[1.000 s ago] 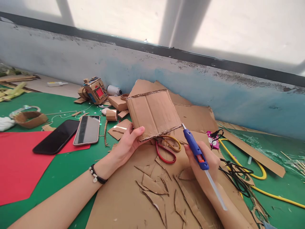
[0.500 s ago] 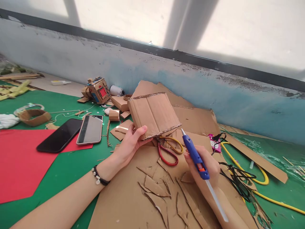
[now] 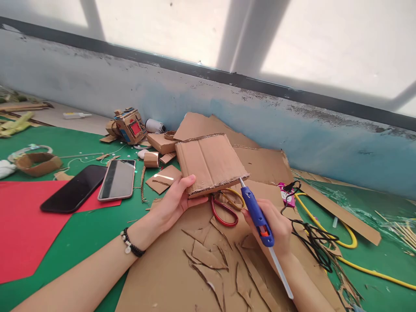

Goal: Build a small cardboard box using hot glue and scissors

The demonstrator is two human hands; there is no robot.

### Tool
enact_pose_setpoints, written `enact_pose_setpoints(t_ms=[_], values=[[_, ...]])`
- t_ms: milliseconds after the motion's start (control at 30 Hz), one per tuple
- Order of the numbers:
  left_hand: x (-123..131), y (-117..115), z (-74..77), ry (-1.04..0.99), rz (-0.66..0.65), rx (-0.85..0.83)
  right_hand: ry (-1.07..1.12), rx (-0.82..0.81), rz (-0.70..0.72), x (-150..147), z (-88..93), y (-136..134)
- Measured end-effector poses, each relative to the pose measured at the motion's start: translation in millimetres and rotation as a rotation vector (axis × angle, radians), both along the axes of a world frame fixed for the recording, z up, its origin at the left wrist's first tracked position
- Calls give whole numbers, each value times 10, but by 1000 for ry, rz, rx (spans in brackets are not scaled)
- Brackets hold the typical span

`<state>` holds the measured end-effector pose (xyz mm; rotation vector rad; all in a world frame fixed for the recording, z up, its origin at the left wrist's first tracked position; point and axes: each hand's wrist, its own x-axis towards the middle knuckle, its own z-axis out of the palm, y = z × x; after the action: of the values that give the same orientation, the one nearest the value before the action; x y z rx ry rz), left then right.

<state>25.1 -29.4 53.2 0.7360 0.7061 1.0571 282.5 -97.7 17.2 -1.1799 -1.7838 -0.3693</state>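
Note:
My left hand [image 3: 180, 198] grips a square cardboard box [image 3: 212, 162] by its near left corner, thumb on top and fingers beneath, holding it tilted above the table. In my right hand [image 3: 273, 225] is a blue hot glue gun [image 3: 256, 214], a clear glue stick [image 3: 281, 273] poking out of its back end. The gun's nozzle [image 3: 242, 183] is at the box's near right edge; whether it touches cannot be made out. Scissors with one red and one yellow handle [image 3: 225, 212] lie just below the box, their blades hidden.
Torn cardboard strips [image 3: 208, 255] lie on a large cardboard sheet [image 3: 156, 277]. Two phones [image 3: 117, 180] rest at left over red paper [image 3: 26, 234]. A small cardboard model [image 3: 130, 125] stands behind. Black cable [image 3: 315, 242] and a yellow cord [image 3: 373, 271] are at right.
The glue gun's nozzle has come from just off the box to its near right edge. The box tilts slightly flatter, and the whole view has shifted a little.

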Motion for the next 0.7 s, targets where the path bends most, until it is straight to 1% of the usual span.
enact_pose_setpoints(t_ms=[167,267,367,433,500,600,700], values=[[-15,2,-27,25,-29,7,72,-24,-136,55,1,24],[-22,17,-41,-38,-53,16,114,-63,-217,87,-6,46],[-24,30,-45,-85,-72,55,160,-72,-254,77,-8,50],[-22,31,-39,-86,-70,76,187,-46,-233,52,-7,41],[-19,27,-28,-82,-57,81,180,-8,-159,27,-12,29],[-16,18,-12,-71,-23,69,81,35,-33,6,-31,23],[-14,13,-10,-54,-9,70,8,44,-14,7,-46,42]])
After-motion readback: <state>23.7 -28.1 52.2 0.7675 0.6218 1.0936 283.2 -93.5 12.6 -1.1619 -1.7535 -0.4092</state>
